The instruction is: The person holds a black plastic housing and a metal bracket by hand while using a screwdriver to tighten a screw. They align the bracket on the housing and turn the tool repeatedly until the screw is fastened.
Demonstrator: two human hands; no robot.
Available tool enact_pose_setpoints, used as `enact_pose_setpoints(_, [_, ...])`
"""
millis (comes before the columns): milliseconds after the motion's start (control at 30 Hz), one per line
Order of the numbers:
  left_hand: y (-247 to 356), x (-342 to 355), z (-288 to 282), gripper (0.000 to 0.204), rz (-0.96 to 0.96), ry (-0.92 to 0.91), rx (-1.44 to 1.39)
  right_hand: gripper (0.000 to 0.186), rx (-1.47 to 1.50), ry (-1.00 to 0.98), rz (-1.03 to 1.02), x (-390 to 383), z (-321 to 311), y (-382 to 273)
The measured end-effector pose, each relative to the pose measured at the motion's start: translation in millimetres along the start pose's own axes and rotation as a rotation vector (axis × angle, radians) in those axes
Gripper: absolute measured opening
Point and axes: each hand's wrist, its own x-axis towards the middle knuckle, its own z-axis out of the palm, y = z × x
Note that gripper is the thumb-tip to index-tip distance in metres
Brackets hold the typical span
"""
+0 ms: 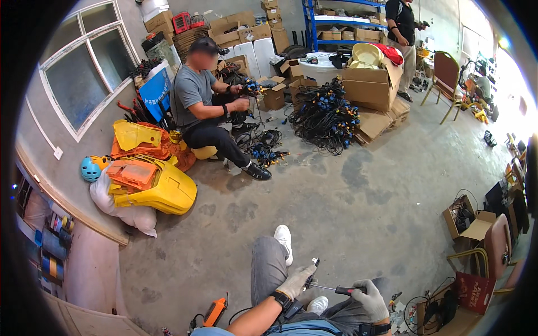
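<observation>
Above my lap, my left hand (297, 281), in a pale work glove, is closed on a small dark part with a light metal end (316, 262); its exact kind is too small to tell. My right hand (371, 301), gloved too, grips a screwdriver (342, 290) by its dark handle with a red mark. The thin shaft points left toward the small part, its tip close to my left fingers. Whether the tip touches the part I cannot tell. An orange device (215, 312) with a cable lies on the floor, left of my left forearm.
Ahead, a seated co-worker (202, 95) handles cables beside a big heap of black cables with blue connectors (325, 117). Yellow plastic covers (168, 187) lie on the left. An open cardboard box (476, 224) and a chair (496, 246) stand right. Another person (400, 33) stands far back.
</observation>
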Motion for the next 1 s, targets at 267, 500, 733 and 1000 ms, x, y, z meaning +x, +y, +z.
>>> enact_pose_setpoints(267, [11.8,-4.1,6.6,0.032,0.021,-0.026,-0.007,0.029,0.015,-0.043,0.050,6.5,-7.1,-12.3])
enact_pose_setpoints(500, [14.6,-2.3,6.6,0.035,-0.017,0.049,-0.143,0.027,0.058,-0.026,-0.040,5.0,-2.5,-11.9])
enact_pose_setpoints(733, [12.0,-6.1,9.9,0.043,0.024,0.041,-0.147,0.034,0.274,0.057,0.055,0.1,2.8,-22.0])
enact_pose_setpoints(1000, [14.1,-6.5,8.8,0.036,-0.004,0.048,-0.154,0.037,0.198,-0.053,-0.017,3.2,-4.9,-14.6])
